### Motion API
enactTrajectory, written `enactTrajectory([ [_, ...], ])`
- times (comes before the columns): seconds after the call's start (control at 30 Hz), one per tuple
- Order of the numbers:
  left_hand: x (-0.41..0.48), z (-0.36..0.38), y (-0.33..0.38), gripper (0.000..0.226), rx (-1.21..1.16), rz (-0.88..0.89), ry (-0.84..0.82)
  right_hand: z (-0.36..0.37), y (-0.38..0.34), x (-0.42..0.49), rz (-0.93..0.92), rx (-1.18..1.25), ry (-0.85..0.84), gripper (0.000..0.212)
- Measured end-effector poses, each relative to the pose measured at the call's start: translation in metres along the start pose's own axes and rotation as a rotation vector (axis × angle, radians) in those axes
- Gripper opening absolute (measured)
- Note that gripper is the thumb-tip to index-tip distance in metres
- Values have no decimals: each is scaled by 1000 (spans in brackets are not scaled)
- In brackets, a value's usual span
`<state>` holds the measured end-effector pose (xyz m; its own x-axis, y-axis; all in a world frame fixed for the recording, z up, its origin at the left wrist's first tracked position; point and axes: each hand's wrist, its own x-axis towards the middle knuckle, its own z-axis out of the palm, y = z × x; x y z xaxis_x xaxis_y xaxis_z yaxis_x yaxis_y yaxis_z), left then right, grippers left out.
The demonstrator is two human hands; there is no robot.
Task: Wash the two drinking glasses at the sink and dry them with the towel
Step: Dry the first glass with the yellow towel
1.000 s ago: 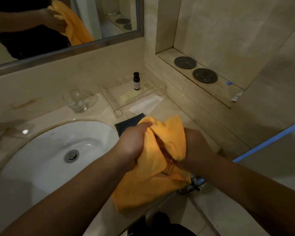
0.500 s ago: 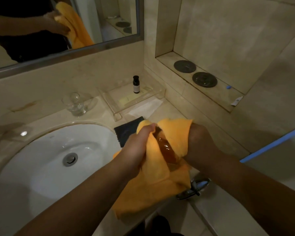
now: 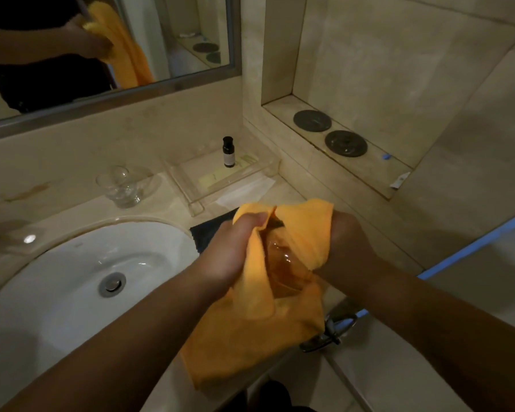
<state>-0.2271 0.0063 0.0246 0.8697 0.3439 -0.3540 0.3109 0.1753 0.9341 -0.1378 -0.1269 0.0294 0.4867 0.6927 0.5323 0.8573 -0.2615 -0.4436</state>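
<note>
Here, 1 glass (image 3: 283,263) lies wrapped in the orange towel (image 3: 250,337), held up just right of the sink (image 3: 57,292), its clear side showing through a gap in the cloth. The left hand (image 3: 235,248) pinches a towel fold with curled fingers, and the right hand (image 3: 348,242) clasps the glass through the cloth, its fingers hidden. The other glass (image 3: 125,185) stands on the counter (image 3: 72,209) behind the sink, well apart, left of a clear tray (image 3: 197,200) holding 1 dark bottle (image 3: 228,151).
</note>
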Motion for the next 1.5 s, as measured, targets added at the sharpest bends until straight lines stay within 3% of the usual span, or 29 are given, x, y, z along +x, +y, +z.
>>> enactTrajectory([
  [0.07,2,-1,14,41,19,71,6,8,10,-1,-100,-59,111,37],
  [0.13,-1,0,19,44,-20,284,81,14,4,-7,89,125,180,52],
  [0.17,-5,2,20,40,-31,409,108,16,0,-8,238,312,166,49],
  [0.23,-7,7,13,30,-7,620,124,23,-14,-7,542,712,27,21],
  [0.3,-2,7,-2,29,-56,663,161,31,-16,-5,695,855,-92,11],
  [0.33,1,7,-7,34,-160,607,179,31,-18,-3,675,782,-115,14],
  [0.4,-1,11,-3,50,-566,249,137,30,-18,-2,567,493,-5,14],
  [0.43,-4,16,-2,50,-730,76,93,28,-17,0,515,385,38,3],
  [0.47,-6,20,0,48,-854,-15,48,28,-16,1,448,256,60,13],
  [0.53,-9,26,4,51,-992,-96,18,32,-17,6,304,-25,70,41],
  [0.6,-11,26,6,56,-1041,-126,7,43,-12,4,157,-136,99,46],
  [0.63,-11,26,7,63,-1029,-130,9,44,-6,4,76,-144,136,41],
  [0.7,-10,19,5,69,-979,-150,7,45,-6,1,83,-101,93,40],
  [0.77,-8,15,1,55,-927,-124,-44,47,-12,-8,185,-58,60,43],
  [0.83,-7,11,-3,38,-875,-62,-109,47,-21,-14,390,186,74,47],
  [0.9,0,7,-8,30,-859,-24,-144,52,-27,-17,545,403,148,37],
  [0.97,3,6,-11,37,-879,-43,-143,52,-27,-13,566,346,130,21],
  [1.07,2,9,-9,60,-926,-101,-102,42,-25,2,336,47,0,20],
  [1.17,7,7,-3,88,-963,-98,-59,41,-22,9,130,-179,-3,32],
  [1.27,14,1,-2,89,-923,-104,-8,43,-28,9,367,-62,-141,40],
  [1.37,18,-2,-3,51,-876,-99,-122,50,-33,1,704,250,-52,26],
  [1.43,20,-2,-7,40,-843,-68,-163,56,-38,-7,763,361,56,13],
  [1.5,20,-3,-12,46,-872,-87,-159,49,-41,-6,692,286,23,14],
])
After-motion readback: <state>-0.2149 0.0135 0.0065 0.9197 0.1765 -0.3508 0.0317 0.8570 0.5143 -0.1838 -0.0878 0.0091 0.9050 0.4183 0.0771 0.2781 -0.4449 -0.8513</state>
